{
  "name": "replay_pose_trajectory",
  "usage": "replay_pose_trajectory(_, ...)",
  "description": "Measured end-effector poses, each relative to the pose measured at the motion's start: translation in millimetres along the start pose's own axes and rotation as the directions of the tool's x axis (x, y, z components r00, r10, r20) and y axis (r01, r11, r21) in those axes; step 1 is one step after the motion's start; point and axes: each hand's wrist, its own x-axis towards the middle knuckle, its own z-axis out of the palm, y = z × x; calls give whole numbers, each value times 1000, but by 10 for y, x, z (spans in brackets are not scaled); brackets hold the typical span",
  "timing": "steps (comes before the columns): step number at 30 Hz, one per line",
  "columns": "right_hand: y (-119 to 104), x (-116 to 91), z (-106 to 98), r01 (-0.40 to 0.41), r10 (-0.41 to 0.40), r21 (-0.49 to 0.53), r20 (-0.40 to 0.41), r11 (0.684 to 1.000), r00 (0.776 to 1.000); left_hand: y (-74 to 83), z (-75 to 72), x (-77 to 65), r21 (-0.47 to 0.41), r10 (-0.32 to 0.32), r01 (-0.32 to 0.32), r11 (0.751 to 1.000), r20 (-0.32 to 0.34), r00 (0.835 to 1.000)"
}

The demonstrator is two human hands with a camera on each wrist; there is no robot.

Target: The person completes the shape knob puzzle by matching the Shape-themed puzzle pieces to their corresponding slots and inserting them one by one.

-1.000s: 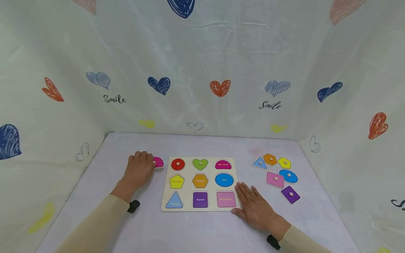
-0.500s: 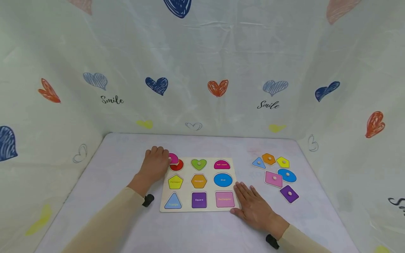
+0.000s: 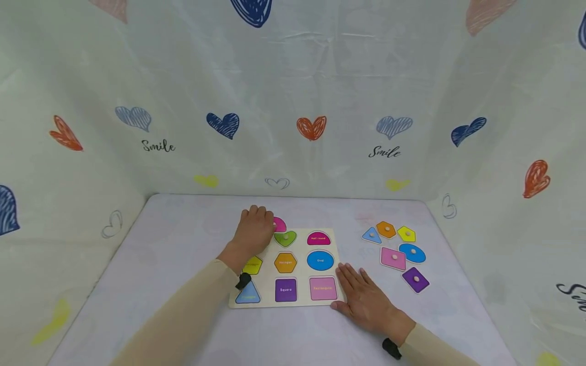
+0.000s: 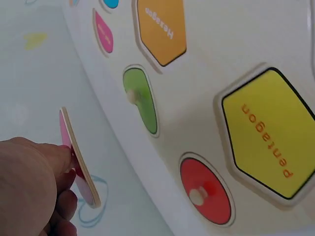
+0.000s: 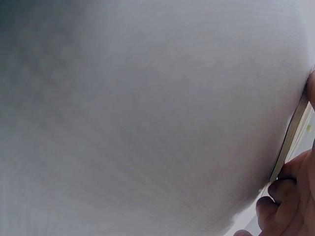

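Observation:
My left hand (image 3: pixel 253 231) pinches a magenta half-round puzzle piece (image 3: pixel 279 224) above the board's far edge, close to the green heart. In the left wrist view the half-round piece (image 4: pixel 78 160) stands tilted on edge, held off the board. The puzzle board (image 3: pixel 302 269) lies flat, with a red circle (image 4: pixel 205 189) and a green heart (image 3: pixel 285 238), both knobbed, in their recesses. The half-round recess (image 3: pixel 318 238) shows its printed label. My right hand (image 3: pixel 366 300) rests with straight fingers against the board's right edge.
Right of the board lie loose knobbed pieces: a blue triangle (image 3: pixel 372 235), orange hexagon (image 3: pixel 383 227), yellow pentagon (image 3: pixel 406 234), pink rectangle (image 3: pixel 390 257), blue oval (image 3: pixel 412 253) and purple square (image 3: pixel 415 280). A heart-printed curtain (image 3: pixel 274 76) surrounds the white table (image 3: pixel 183 218).
My left hand has carried the half-round piece rightward from the table left of the board, past the red circle to the green heart. My right hand stays at the board's edge.

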Motion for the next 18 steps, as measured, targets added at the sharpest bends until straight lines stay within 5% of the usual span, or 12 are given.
replay_pose_trajectory(18,38,10,8,2,-2,8,17,1000,1000,554,234,346,60,50,-60,996,149,988)
